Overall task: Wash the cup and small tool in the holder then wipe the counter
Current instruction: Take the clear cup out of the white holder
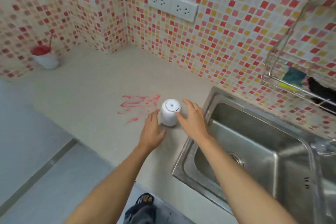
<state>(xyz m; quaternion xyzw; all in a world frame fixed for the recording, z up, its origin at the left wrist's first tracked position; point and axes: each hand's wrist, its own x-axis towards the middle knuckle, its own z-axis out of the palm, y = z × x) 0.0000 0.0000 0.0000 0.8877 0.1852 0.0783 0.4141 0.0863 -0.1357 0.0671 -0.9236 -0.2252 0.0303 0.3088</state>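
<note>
A white cup [170,112] stands upside down on the pale counter [87,92], just left of the sink. My left hand [152,131] is open beside its left side, fingertips near the cup. On the cup's right, my right hand [192,118] is open with fingers spread, its fingertips at or almost at the cup wall. Red smears [140,104] stain the counter left of the cup. Far left by the wall, a white holder [47,60] with a red-stained top holds a thin red tool [51,39].
A steel sink [254,143] fills the right side, with a faucet [327,146] at the right edge. A wire rack [298,80] on the tiled wall carries a sponge [293,76] and a dark cloth. Wall sockets [172,6] sit above the counter.
</note>
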